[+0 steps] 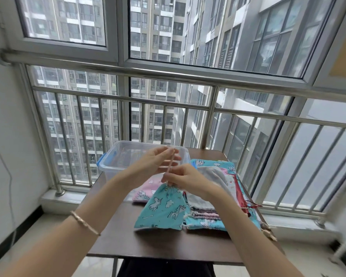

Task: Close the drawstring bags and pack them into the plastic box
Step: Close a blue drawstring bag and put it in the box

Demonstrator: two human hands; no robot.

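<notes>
Two hands on our turquoise unicorn-print cloth drawstring bag (164, 208).
Our left hand (158, 161) pinches its taut pink cord (170, 164); our right hand (186, 179) pinches the gathered neck, just nearer than the clear plastic box (112, 162) on the brown table (164, 243).

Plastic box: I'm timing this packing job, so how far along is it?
Early. Done: nothing shows inside the clear plastic box yet. In hand: the blue unicorn bag has its neck gathered; the right hand pinches it while the left hand holds the cord taut above. Left: packing this bag, the pink bag beside the box, and the pile of bags on the table.
</notes>
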